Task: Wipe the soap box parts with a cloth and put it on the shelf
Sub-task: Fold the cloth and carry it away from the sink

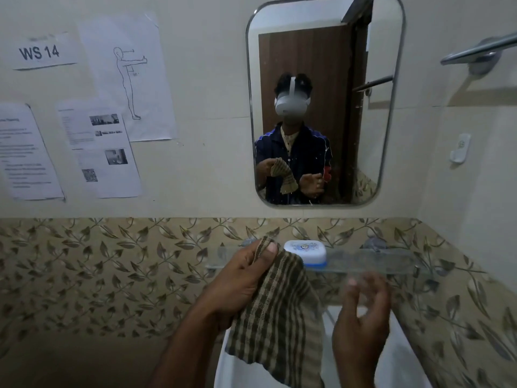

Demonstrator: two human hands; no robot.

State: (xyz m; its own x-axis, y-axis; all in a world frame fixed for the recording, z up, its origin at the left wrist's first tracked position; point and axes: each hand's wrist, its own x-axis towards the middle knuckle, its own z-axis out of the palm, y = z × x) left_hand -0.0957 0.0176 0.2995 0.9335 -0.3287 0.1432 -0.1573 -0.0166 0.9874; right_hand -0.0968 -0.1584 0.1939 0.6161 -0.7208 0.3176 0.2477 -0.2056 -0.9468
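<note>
1. Over the white sink [397, 368], the left hand [240, 278] is raised with its forearm coming up from below; its grip pinches the top edge of the checked cloth [275, 317] between thumb and curled fingers.
2. From that grip the cloth hangs down, loose.
3. Right of the cloth, the right hand [361, 323] is lifted and blurred, its grip loosely spread, fingers slightly bent, holding nothing.
4. Just beyond the left grip, up and to its right, the closed soap box [305, 252] sits on the glass shelf [377, 264], apart from both hands.
5. Higher up, the mirror [324, 107] reflects the person.
</note>
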